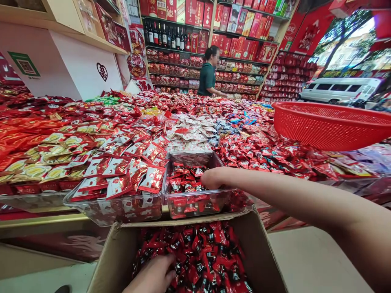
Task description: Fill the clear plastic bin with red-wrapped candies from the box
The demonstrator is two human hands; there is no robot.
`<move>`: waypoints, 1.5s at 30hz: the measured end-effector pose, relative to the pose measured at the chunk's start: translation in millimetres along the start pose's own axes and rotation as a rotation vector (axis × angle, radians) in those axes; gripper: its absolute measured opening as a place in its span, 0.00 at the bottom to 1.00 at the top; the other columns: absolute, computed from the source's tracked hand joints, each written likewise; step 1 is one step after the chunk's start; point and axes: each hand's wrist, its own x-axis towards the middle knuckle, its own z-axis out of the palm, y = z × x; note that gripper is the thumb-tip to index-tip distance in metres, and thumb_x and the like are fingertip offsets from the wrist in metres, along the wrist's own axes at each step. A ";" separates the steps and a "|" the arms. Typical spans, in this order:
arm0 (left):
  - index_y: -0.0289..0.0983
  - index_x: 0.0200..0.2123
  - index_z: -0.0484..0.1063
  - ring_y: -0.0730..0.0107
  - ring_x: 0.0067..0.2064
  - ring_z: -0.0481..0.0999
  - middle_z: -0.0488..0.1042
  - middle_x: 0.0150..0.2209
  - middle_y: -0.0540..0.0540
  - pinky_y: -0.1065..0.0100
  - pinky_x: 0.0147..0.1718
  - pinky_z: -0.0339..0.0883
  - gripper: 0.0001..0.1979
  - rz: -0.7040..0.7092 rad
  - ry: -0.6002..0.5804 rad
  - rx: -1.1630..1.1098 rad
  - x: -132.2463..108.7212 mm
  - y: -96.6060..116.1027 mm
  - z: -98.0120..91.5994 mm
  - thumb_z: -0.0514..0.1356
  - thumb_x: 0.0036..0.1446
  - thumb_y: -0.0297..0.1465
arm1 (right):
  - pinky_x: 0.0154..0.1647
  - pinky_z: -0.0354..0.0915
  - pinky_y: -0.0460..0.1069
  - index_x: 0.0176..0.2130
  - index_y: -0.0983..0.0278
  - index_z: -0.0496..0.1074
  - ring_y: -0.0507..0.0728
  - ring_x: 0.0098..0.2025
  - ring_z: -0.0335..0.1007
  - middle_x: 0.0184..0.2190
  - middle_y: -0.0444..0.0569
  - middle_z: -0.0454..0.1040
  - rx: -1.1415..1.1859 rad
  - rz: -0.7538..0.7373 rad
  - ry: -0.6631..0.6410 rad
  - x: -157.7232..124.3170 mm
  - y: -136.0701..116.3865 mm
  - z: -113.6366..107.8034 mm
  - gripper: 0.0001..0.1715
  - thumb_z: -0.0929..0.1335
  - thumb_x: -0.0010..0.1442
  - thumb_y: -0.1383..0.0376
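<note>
An open cardboard box (271, 260) at the bottom centre holds many red and black wrapped candies (210, 256). My left hand (154, 273) reaches into it from the bottom edge, thumb showing, its other fingertips hidden among the candies. Beyond the box stands a clear plastic bin (195, 211), partly filled with the same kind of candy. My right hand (214, 178) dips into the right side of this bin; its fingers are not visible. To the left, another clear bin (113, 211) is heaped with red and white packets (117, 183).
Piles of wrapped sweets (192, 132) cover the wide counter. A red mesh basket (332, 126) stands at the right. In the back, a person in dark green (207, 77) is near shelves (180, 52) of bottles and red boxes. A white van (339, 89) is outside.
</note>
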 end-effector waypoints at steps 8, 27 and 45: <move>0.41 0.31 0.66 0.66 0.36 0.71 0.73 0.34 0.47 0.71 0.31 0.59 0.08 0.006 -0.011 -0.012 -1.0 -1.2 0.6 0.51 0.47 0.32 | 0.34 0.60 0.50 0.33 0.72 0.73 0.59 0.35 0.67 0.34 0.57 0.72 0.077 0.022 0.023 5.3 -4.4 5.5 0.14 0.64 0.44 0.73; 0.42 0.31 0.66 0.65 0.35 0.71 0.73 0.33 0.48 0.70 0.30 0.59 0.07 0.018 -0.011 0.004 3.4 -6.0 6.3 0.51 0.46 0.33 | 0.31 0.56 0.47 0.34 0.63 0.72 0.55 0.33 0.65 0.33 0.49 0.72 0.171 -0.202 0.282 17.5 -17.7 -8.7 0.12 0.64 0.47 0.67; 0.42 0.34 0.67 0.63 0.38 0.71 0.73 0.36 0.46 0.68 0.34 0.61 0.10 -0.010 -0.052 -0.020 -3.7 9.6 -5.0 0.51 0.47 0.34 | 0.27 0.61 0.45 0.42 0.69 0.67 0.54 0.29 0.68 0.29 0.48 0.72 0.593 -0.275 -0.290 23.3 -17.9 -10.2 0.28 0.69 0.41 0.59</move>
